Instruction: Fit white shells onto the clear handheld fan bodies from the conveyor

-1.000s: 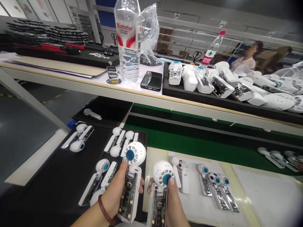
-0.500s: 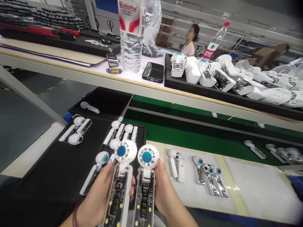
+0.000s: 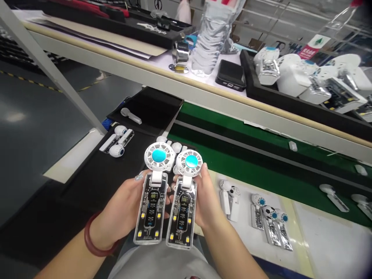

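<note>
The left hand (image 3: 124,211) has its fingers wrapped around the clear handle of one handheld fan (image 3: 153,193), and the right hand (image 3: 207,199) grips a second fan (image 3: 183,201) the same way, the two side by side and upright near the view's centre. At 3 o'clock more fans (image 3: 269,219) lie on the counter (image 3: 325,240); at 12 o'clock a phone (image 3: 231,74) lies on the shelf (image 3: 122,58).
</note>
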The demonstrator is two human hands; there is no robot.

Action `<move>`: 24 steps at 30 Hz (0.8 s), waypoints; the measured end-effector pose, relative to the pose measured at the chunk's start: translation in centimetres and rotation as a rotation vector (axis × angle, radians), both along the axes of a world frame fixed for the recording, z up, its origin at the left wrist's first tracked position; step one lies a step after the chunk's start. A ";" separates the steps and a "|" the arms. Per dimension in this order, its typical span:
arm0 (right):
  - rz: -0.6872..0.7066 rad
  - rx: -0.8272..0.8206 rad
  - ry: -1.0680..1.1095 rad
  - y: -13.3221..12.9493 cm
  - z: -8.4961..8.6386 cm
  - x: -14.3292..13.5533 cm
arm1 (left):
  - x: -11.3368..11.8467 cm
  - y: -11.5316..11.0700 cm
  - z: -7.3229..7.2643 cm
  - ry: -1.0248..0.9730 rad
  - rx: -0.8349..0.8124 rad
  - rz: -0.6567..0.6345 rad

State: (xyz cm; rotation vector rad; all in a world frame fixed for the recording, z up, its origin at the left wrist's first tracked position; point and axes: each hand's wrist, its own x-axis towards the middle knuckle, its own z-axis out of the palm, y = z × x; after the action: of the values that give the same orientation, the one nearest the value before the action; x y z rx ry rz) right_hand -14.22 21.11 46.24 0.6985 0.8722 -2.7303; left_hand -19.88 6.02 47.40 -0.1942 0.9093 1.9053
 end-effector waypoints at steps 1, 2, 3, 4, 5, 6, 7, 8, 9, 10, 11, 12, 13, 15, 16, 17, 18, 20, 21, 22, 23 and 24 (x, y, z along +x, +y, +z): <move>0.004 -0.003 -0.004 -0.3 0.1 -0.4 | -0.2 -0.4 0.0 -0.008 0.019 0.003; 0.002 -0.005 -0.016 -0.7 0.1 -0.9 | -0.5 -0.7 -0.1 -0.016 0.036 0.007; -0.006 -0.002 -0.033 -1.1 0.0 -1.3 | -0.7 -1.1 -0.3 -0.025 0.052 0.009; -0.020 0.010 -0.048 -1.4 -0.2 -1.7 | -0.9 -1.4 -0.5 -0.031 0.061 0.009; -0.031 0.026 -0.062 -1.8 -0.5 -2.1 | -1.1 -1.7 -0.8 -0.026 0.061 0.013; -0.034 0.047 -0.080 -2.1 -0.9 -2.4 | -1.4 -2.0 -1.2 -0.006 0.050 0.019; -0.034 0.080 -0.091 -2.3 -1.5 -2.7 | -1.7 -2.4 -1.8 0.028 0.027 0.023; -0.032 0.143 -0.089 -2.5 -2.1 -3.0 | -2.3 -2.7 -2.5 0.080 -0.021 0.020; -0.017 0.243 -0.069 -2.5 -2.8 -3.4 | -3.0 -3.1 -3.5 0.173 -0.108 -0.010; 0.014 0.375 -0.032 -2.5 -3.4 -3.7 | -4.0 -3.5 -4.7 0.297 -0.226 -0.060; 0.064 0.534 0.024 -2.4 -4.1 -4.2 | -5.2 -3.9 -6.1 0.429 -0.362 -0.121; 0.133 0.706 0.095 -2.2 -4.7 -4.8 | -6.8 -4.4 -7.5 0.564 -0.507 -0.190; 0.219 0.879 0.171 -2.1 -5.3 -5.5 | -8.6 -4.8 -9.0 0.670 -0.635 -0.236; 0.390 1.218 0.313 -2.0 -6.4 -7.5 | -12.8 -5.4 -11.9 0.795 -0.844 -0.279; 0.445 1.391 0.384 -2.0 -7.0 -8.8 | -14.9 -5.5 -13.2 0.837 -0.939 -0.292; 0.480 1.558 0.454 -2.2 -7.7 -10.3 | -16.9 -5.6 -14.4 0.881 -1.033 -0.313; 0.501 1.709 0.521 -2.4 -8.6 -12.0 | -18.7 -5.5 -15.4 0.927 -1.120 -0.335; 0.538 1.946 0.639 -3.0 -10.8 -15.6 | -21.8 -5.2 -17.1 1.009 -1.257 -0.379; 0.567 2.033 0.693 -3.3 -12.0 -17.5 | -23.1 -4.9 -17.7 1.045 -1.309 -0.401; 0.607 2.099 0.745 -3.7 -13.3 -19.3 | -24.1 -4.7 -18.3 1.079 -1.352 -0.424; 0.653 2.145 0.796 -4.0 -14.6 -20.9 | -24.9 -4.5 -18.8 1.111 -1.389 -0.448; 0.700 2.172 0.842 -4.2 -15.8 -22.4 | -25.4 -4.4 -19.2 1.140 -1.419 -0.474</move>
State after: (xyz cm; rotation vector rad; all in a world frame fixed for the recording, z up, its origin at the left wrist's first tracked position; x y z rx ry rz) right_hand -36.65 16.86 30.40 -0.6856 3.0640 -0.3922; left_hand -45.33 1.62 28.18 0.3190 2.6447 0.4813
